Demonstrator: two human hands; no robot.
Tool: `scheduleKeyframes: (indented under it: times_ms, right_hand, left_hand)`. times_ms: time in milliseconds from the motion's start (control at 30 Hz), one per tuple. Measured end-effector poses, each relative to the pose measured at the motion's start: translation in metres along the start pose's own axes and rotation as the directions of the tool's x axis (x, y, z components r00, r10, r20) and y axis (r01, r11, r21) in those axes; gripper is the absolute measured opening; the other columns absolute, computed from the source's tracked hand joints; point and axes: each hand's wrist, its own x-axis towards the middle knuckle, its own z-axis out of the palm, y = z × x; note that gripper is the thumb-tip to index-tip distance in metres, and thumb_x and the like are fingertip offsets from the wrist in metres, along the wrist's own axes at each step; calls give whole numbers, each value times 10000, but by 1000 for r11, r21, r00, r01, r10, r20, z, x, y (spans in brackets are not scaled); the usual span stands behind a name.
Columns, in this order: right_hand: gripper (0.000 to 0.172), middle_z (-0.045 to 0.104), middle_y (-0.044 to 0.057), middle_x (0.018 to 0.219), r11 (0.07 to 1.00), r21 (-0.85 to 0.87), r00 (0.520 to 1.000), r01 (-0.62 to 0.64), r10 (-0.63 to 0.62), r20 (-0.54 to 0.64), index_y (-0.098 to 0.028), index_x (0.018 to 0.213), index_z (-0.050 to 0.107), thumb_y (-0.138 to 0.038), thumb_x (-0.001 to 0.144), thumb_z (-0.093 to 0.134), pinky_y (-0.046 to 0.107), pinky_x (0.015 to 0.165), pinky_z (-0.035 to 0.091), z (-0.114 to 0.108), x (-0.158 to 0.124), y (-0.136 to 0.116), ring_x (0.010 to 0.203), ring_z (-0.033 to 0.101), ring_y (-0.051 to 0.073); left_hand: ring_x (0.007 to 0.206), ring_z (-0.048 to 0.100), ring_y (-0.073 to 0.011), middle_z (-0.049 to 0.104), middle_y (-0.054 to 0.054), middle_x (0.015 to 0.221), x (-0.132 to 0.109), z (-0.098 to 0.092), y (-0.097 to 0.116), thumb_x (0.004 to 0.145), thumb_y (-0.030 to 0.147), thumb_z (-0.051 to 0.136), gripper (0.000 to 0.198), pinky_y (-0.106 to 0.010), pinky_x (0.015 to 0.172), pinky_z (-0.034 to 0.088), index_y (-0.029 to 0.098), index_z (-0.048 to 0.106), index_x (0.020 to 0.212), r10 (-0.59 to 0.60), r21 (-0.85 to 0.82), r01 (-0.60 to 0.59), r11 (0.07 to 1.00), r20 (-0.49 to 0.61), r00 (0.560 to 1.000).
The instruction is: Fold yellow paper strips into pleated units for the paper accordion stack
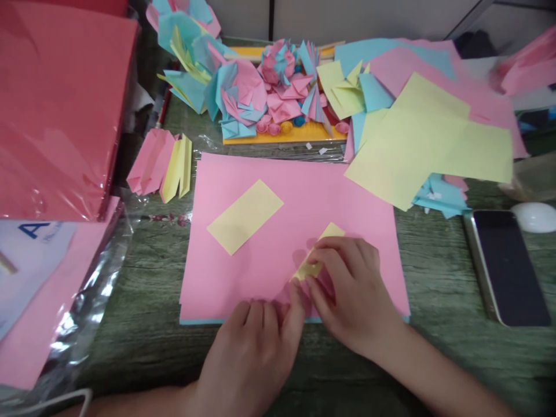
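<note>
A narrow folded yellow paper strip [330, 230] lies slantwise on a stack of pink paper sheets [243, 284]. My right hand [354, 289] is closed on the strip, its bent fingers and thumb pressed along the middle and hiding part of it. At the strip's lower end, my left hand [256, 347] has its fingers curled and one digit stretched to the paper, nearly meeting the right thumb. To the left, a flat yellow paper rectangle [245, 217] rests on the same pink stack, apart from both hands.
Folded paper pieces [243, 92] crowd the back around an orange tray [282, 139]. Loose yellow sheets [417, 139] overlap the stack's back right corner. A phone [508, 266] lies at right; a red plastic-wrapped pack [61, 110] is at left. Pink and yellow folded pieces [152, 162] lie beside it.
</note>
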Motion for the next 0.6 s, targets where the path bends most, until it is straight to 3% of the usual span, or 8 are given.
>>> scheduleKeyframes:
  times_ms: [200, 400, 600]
  right_hand:
    - [154, 519, 42, 1038, 998, -41, 997, -48, 50, 51, -240, 940, 521, -212, 789, 505, 417, 811, 327, -7, -1, 4, 944, 422, 227]
    - [209, 497, 68, 1081, 984, -177, 997, 34, -21, 79, -250, 1009, 536, -236, 809, 475, 473, 878, 291, -8, -2, 1, 974, 387, 255]
    - [218, 499, 79, 1073, 977, -207, 997, 52, -37, 72, -229, 1014, 535, -245, 808, 468, 484, 893, 292, -8, -2, 1, 973, 384, 257]
  left_hand:
    - [481, 525, -137, 544, 5, 562, 0, 0, -2, 663, 45, 473, 505, -256, 440, 433, 44, 510, 1167, 2, -6, -2, 1000, 11, 1000]
    - [526, 542, -160, 550, 3, 623, 1, 7, -4, 677, 47, 475, 516, -294, 449, 461, 73, 473, 1192, 4, -108, -2, 994, 18, 1000]
    - [501, 535, -167, 536, 10, 599, 0, 8, -2, 668, 35, 465, 522, -315, 436, 462, 72, 468, 1189, -3, -135, 2, 991, -7, 1000]
